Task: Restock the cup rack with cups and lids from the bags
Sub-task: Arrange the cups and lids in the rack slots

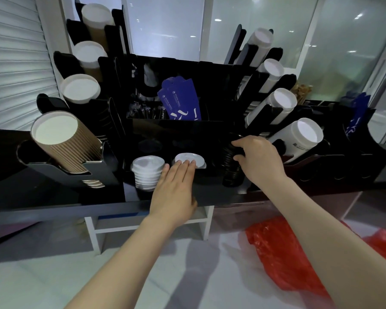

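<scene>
- The floor (42,275) is pale, smooth and glossy.
- The cup rack (176,130) is a wide, tiered stand of shiny black panels. It has slanted chutes on both sides and round wells along the front.
- The worktop (31,210) under it is dark and flat, with a straight front edge.
- A red bag (281,253) of thin, crinkled plastic lies on the floor at the right, below the right forearm.
- A stack of brown cups (76,150) with ribbed paper walls and white insides leans in the left front chute. More cups of that kind fill the chutes behind it.
- Smooth white cups (299,134) lean in the right chutes, rims towards the camera.
- Flat blue card sleeves (178,101) stand upright in a middle compartment.
- The left hand (176,192) lies flat. Its fingers (185,172) are straight and close together, with the tips pressing on a single white lid.
- The right hand (259,159) grips a stack of black lids. Its fingers (243,142) are curled round the top of the stack.
- The black lids (230,172) form a tall ridged column in the right front well.
- A stack of white lids (146,172), round, domed and plastic, sits in the left front well, just beside the left hand.
- The single white lid (188,157) is a round disc sitting in the middle front well.
</scene>
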A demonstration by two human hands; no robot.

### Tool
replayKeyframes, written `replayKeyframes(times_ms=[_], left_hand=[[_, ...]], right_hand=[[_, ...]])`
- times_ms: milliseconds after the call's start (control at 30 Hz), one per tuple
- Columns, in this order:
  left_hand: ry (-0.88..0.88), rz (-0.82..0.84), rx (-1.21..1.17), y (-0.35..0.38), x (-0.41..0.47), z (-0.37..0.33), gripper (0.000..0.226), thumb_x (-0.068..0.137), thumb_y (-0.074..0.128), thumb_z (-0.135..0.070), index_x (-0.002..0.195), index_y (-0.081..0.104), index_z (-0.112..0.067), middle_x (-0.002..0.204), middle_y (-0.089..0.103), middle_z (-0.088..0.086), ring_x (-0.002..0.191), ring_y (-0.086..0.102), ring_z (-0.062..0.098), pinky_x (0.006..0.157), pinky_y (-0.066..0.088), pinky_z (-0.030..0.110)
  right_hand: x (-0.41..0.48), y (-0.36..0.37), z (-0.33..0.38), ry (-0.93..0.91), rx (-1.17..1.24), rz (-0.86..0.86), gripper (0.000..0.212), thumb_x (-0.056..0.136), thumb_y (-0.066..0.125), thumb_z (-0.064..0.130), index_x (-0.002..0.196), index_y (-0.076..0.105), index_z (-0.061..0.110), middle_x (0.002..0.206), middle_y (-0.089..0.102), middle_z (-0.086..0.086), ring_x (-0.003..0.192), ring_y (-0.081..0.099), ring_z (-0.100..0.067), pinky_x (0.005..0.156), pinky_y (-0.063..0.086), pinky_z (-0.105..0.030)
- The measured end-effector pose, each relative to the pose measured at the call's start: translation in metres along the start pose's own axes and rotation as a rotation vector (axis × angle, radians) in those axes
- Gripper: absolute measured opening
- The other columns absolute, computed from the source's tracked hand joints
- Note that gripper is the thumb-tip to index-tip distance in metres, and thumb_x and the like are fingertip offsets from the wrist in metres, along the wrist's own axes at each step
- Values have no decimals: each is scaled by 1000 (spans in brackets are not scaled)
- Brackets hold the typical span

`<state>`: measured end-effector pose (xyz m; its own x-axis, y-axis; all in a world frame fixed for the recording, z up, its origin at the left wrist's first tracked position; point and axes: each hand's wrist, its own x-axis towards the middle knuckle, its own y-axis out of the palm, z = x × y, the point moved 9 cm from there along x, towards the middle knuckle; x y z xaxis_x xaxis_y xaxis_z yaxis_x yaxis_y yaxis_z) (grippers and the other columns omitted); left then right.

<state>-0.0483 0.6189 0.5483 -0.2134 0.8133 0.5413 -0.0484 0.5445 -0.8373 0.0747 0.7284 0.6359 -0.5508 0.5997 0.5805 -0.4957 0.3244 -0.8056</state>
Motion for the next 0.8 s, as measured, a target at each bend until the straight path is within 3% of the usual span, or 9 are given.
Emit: replayKeyframes(times_ms=[167, 500, 800], left_hand=[[-3, -2, 13, 0, 1, 0, 84, 86, 54, -33, 151, 5, -13, 158, 12, 1, 145, 4, 18, 114, -13, 33], [1, 20, 22, 2, 2, 1, 89, 84, 57, -38, 151, 3, -14, 157, 14, 2, 145, 6, 19, 115, -12, 34], [12, 3, -22, 1, 1, 2, 89, 85, 57, -40, 151, 4, -13, 156, 16, 2, 145, 6, 18, 114, -13, 33]], right_hand=[[-6, -6, -2, 14, 30, -62, 39, 87, 67, 11, 126, 61, 13, 124, 63, -5, 119, 51, -26, 92, 45, -35], [-6, 7, -1, 11, 34, -6, 40, 90, 61, 6, 129, 59, 13, 128, 60, -5, 122, 50, -26, 95, 46, -38], [-13, -14, 4, -50, 95, -195, 38, 83, 68, 2, 121, 64, 7, 117, 66, -9, 115, 56, -29, 95, 45, -36]])
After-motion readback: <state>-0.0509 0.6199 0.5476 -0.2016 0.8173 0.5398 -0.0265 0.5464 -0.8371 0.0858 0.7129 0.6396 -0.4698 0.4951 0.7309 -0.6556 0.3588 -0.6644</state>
